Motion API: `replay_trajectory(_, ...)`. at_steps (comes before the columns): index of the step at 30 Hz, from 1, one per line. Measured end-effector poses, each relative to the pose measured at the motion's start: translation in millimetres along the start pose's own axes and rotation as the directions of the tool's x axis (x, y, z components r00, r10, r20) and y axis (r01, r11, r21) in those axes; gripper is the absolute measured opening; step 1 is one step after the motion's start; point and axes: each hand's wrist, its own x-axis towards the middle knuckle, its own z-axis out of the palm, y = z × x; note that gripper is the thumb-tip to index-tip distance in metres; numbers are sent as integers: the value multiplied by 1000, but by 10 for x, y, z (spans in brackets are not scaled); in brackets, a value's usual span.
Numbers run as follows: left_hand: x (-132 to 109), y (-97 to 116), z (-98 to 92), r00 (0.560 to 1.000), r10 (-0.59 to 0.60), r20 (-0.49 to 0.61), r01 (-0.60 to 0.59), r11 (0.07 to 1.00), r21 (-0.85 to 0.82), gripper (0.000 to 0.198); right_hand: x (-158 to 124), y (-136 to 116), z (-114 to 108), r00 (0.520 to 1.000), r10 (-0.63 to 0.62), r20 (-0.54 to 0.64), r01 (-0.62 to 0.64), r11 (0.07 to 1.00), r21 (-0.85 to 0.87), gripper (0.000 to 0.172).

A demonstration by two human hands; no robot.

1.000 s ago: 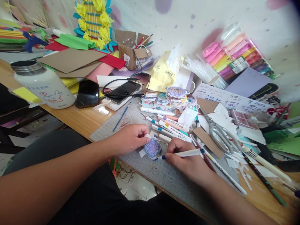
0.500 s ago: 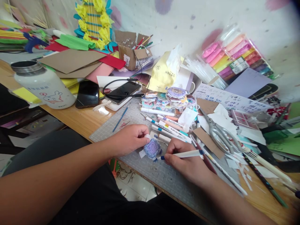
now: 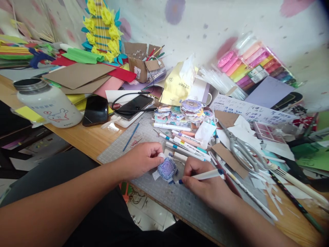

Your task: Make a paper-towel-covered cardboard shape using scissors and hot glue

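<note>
While markers (image 3: 191,148) crowd its far side, the round piece (image 3: 167,169), purple with bluish rim, lies on the mat (image 3: 177,202); left hand (image 3: 145,157) pinches its edge, right hand (image 3: 208,190) grips a pen (image 3: 207,175).

Bare left hand (image 3: 148,158), bare right hand (image 3: 205,181), 2 bare forearms (image 3: 84,187) – dark trousers (image 3: 108,212)

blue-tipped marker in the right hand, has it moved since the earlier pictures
Yes, slightly: the marker has shifted right, its tip now farther from the round purple-blue piece, which keeps its place on the grey mat.
</note>
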Motion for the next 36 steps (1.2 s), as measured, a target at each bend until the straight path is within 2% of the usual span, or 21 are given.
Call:
replay_trajectory(15,6,-25,11,1000,-16,2,17,998,-57,15,-13,-35,48,998,-30,46,30,1000,-6,14)
replay_trajectory(20,4,-4,4,1000,-29,-4,28,994,-105,15,-23,-45,42,999,-13,35,11,999,42,14)
replay_trajectory(22,-10,6,2,999,-33,-8,32,991,-132,17,-33,-22,13,1000,25,-7,-23,983,184,15)
replay_trajectory(24,-30,8,7,999,-39,-17,35,986,-162,18,-34,22,-21,991,75,-114,-22,913,406,16)
replay_trajectory(26,-49,3,21,998,-50,-29,43,979,-198,18,-21,69,-49,959,110,-261,68,804,590,17)
replay_trajectory(28,-64,-3,42,997,-58,-41,47,970,-237,18,5,101,-61,920,127,-371,180,703,688,18)
replay_trajectory(31,-70,1,80,994,-79,-69,47,922,-384,19,43,113,-49,891,133,-433,264,624,735,14)
replay_trajectory(33,-70,10,105,990,-119,-77,64,863,-501,20,58,112,-37,867,136,-479,288,648,705,10)
replay_trajectory(36,-76,19,136,982,-177,-72,105,814,-571,24,60,116,-37,840,133,-525,296,699,651,18)
